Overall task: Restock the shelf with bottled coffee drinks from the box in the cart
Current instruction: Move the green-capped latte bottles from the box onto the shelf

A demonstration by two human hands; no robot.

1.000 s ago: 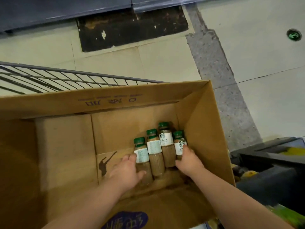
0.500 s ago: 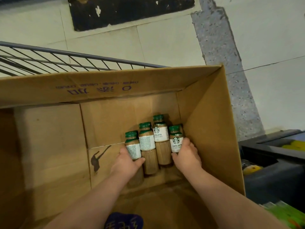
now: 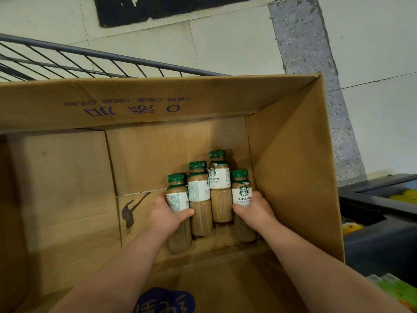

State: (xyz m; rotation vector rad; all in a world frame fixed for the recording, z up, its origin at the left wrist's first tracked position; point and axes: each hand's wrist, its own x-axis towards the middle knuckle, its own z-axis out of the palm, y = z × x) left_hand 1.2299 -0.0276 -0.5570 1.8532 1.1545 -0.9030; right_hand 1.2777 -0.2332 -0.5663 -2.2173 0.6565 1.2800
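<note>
Your left hand [image 3: 168, 216] curls round left bottle [image 3: 177, 196]; your right hand [image 3: 255, 210] curls round right bottle [image 3: 242, 193]. Middle bottles [image 3: 199, 193] stand between grips, near box [image 3: 293, 166] right wall.

pale floor tiles [image 3: 225, 46] carry a black worn patch [image 3: 180, 7] and a speckled grey strip [image 3: 302, 41], and a dark crate [image 3: 372, 249] at right holds yellow items [image 3: 404, 195].
</note>
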